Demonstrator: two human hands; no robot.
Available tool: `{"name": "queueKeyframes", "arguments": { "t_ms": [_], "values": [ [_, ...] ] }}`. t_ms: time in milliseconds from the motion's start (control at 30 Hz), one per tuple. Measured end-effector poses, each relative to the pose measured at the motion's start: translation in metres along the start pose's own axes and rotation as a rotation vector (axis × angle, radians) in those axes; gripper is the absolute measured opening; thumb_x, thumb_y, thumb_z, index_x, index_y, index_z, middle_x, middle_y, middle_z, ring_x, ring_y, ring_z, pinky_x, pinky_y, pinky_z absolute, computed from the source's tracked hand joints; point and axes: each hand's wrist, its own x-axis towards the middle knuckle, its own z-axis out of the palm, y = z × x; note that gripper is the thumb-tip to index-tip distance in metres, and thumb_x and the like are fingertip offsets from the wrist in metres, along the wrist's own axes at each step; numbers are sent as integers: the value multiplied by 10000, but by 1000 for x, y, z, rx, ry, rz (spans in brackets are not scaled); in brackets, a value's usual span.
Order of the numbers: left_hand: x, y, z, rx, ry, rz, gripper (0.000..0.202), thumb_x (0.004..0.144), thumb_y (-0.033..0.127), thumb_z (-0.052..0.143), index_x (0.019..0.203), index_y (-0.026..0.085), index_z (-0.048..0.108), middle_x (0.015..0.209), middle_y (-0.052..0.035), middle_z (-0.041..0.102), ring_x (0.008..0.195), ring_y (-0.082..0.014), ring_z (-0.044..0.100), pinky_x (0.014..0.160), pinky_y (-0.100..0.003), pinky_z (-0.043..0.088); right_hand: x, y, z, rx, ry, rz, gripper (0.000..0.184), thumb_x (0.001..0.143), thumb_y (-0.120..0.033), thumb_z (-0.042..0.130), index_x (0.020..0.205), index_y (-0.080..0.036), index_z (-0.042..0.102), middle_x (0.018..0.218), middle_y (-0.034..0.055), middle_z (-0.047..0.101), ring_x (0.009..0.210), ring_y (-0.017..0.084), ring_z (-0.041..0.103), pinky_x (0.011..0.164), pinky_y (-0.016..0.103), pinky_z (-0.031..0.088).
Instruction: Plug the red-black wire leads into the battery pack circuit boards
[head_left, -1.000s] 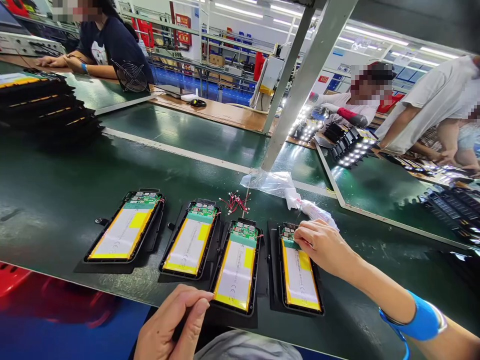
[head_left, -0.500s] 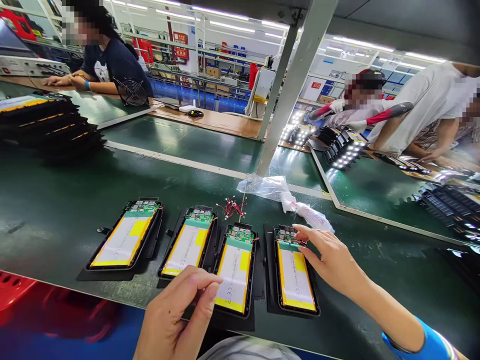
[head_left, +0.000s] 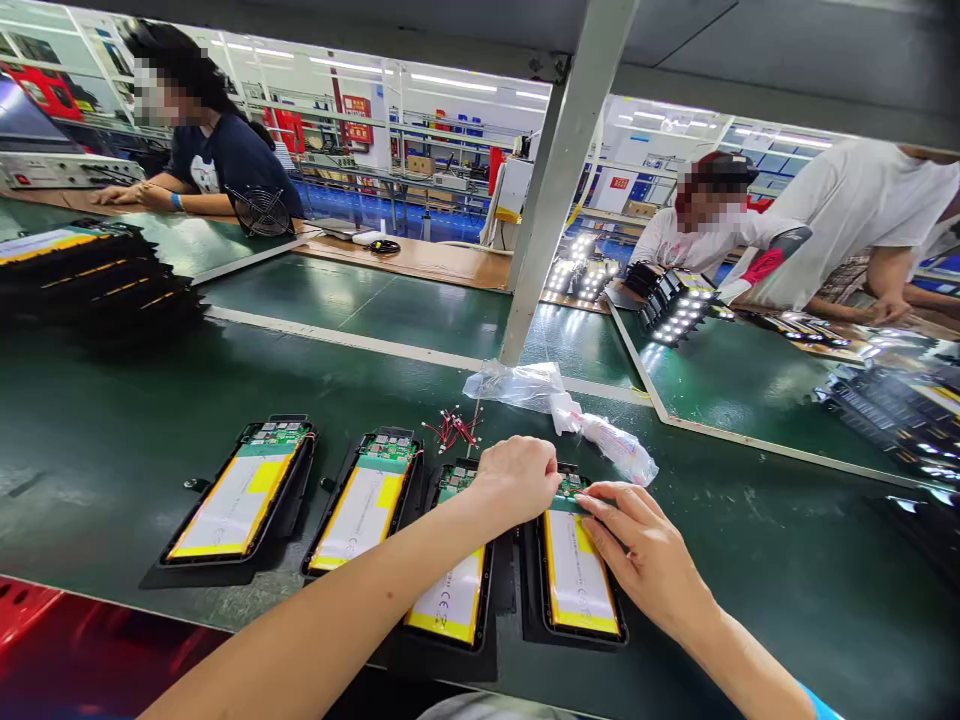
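Four flat black cases lie in a row, each holding a white-and-yellow battery and a green circuit board. Over the upper end of the rightmost case [head_left: 581, 580] is my left hand [head_left: 517, 475], its fingers curled closed and their tips hidden, so what they hold cannot be made out. My right hand [head_left: 637, 545] rests at that case's right edge, fingers stretched out by the circuit board [head_left: 571, 483], thumb apart below them. My left forearm partly covers the neighbouring case [head_left: 450, 600]. Farther left lie another case [head_left: 365, 505] and the leftmost case [head_left: 236, 495].
Beyond the cases lie small red-and-black wires [head_left: 452, 430] and a clear plastic bag [head_left: 517, 385]. A metal post [head_left: 559, 180] rises behind. Stacked cases [head_left: 90, 280] stand at left. Co-workers sit or lean at far left and right, near lit panels [head_left: 675, 310].
My left hand has moved from the front edge up and right to the top of the rightmost case. My right hand stays beside that case, its fingers slightly lower. The view has shifted slightly.
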Motion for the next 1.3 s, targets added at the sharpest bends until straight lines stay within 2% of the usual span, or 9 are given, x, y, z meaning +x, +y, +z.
{"name": "queueKeyframes", "arguments": {
  "t_ms": [200, 467, 733, 867, 1067, 1300],
  "values": [
    [13, 8, 9, 13, -89, -27, 142, 741, 328, 569, 756, 248, 685, 860, -56, 715, 867, -256, 661, 761, -382, 512, -3, 3, 5, 0, -37, -16, 315, 926, -203, 465, 1220, -233, 573, 1102, 97, 602, 1019, 238, 554, 857, 431, 526],
    [18, 5, 11, 29, -146, -26, 146, 741, 338, 562, 770, 257, 680, 897, -41, 715, 886, -242, 656, 764, -369, 516, 0, 7, 3, -51, -113, -35, 310, 938, -224, 450, 1217, -214, 586, 1110, 101, 607, 1021, 240, 538, 879, 450, 503],
    [31, 7, 8, 37, -234, -30, 96, 685, 309, 614, 735, 262, 682, 940, -11, 709, 858, -215, 650, 699, -312, 521, 0, 13, 2, -77, -131, -68, 301, 946, -236, 435, 1184, -183, 611, 1124, 91, 620, 1009, 220, 549, 879, 404, 524],
    [37, 9, 8, 50, -264, -15, 82, 667, 263, 616, 712, 255, 684, 925, -20, 705, 846, -209, 649, 695, -301, 522, 3, 16, 2, -120, -125, -136, 297, 953, -230, 416, 1164, -181, 619, 1107, 81, 641, 994, 205, 568, 871, 376, 540],
    [38, 13, 8, 81, -276, 10, 106, 659, 219, 601, 716, 240, 688, 910, -45, 707, 865, -235, 651, 717, -326, 520, 10, 19, 3, -236, -66, -319, 339, 973, -190, 328, 1146, -164, 619, 1040, 69, 674, 972, 188, 606, 976, 437, 497],
    [32, 15, 8, 109, -252, 40, 93, 661, 197, 610, 718, 209, 682, 883, -71, 711, 858, -243, 658, 731, -325, 521, 13, 20, 2, -235, -121, -354, 335, 972, -174, 320, 1108, -149, 625, 989, 70, 675, 937, 188, 618, 996, 467, 478]
  ]
}}
